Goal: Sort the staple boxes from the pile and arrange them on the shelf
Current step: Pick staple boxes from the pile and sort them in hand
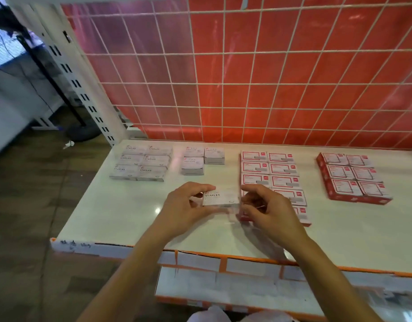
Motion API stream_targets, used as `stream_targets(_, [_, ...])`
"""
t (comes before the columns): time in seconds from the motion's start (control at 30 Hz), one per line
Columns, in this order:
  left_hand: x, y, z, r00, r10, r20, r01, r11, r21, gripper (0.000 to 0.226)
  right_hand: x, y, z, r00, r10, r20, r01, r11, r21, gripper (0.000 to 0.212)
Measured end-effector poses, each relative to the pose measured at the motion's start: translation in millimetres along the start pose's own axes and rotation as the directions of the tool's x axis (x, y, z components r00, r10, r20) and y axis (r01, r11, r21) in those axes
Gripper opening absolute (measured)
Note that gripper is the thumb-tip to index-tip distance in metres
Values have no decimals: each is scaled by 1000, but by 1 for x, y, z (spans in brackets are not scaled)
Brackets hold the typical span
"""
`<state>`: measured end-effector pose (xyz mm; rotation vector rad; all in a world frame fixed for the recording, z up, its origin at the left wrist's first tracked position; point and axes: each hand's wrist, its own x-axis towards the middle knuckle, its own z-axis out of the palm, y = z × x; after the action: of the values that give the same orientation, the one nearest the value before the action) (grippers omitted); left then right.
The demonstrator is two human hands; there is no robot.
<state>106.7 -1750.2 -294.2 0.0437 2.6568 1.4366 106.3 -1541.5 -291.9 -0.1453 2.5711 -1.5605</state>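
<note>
Staple boxes already lie sorted on the white shelf (121, 212) in four flat groups: a two-wide block of white boxes marked STAPLES (141, 164) at the far left, a smaller cluster of three plain white boxes (201, 159) just to its right, a long two-wide run of red-and-white boxes (271, 175) in the middle, and a tighter red block (352, 176) well apart at the right. One more white STAPLES box (220, 198) is held just above the shelf, between the two hands. The left hand (185, 210) pinches its left end with thumb and fingertips, and the right hand (269, 211) closes on its right end, with its fingers lying over the near end of the red-and-white run. Whether the right hand also touches a red box beneath cannot be told. No unsorted pile shows in view. The step in hand looks like placement of a sorted box: its printing matches the far-left block, so it probably belongs there. The next move would call for carrying it leftward past the three-box cluster and setting it flat against the block's near edge, label up and square with its neighbours, without nudging the rows already laid.
</note>
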Motion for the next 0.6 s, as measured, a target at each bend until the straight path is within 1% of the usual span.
stream_targets(0.07, [-2, -13, -12, 999, 12, -38, -10, 998, 58, 42, 2, -3, 6, 1000, -18, 5, 18, 1000, -19, 39])
stream_targets(0.17, [-3, -31, -29, 996, -7, -86, 16, 994, 106, 44, 5, -5, 16, 999, -47, 24, 48, 995, -82, 37])
stream_targets(0.37, [-8, -51, -56, 986, -85, -145, 103, 987, 123, 46, 9, -10, 36, 991, -104, 90, 119, 976, -183, 37])
stream_targets(0.6, [-20, -53, -59, 976, -109, -189, 138, 979, 148, 48, 6, -19, 47, 963, -165, 215, 233, 910, -342, 41])
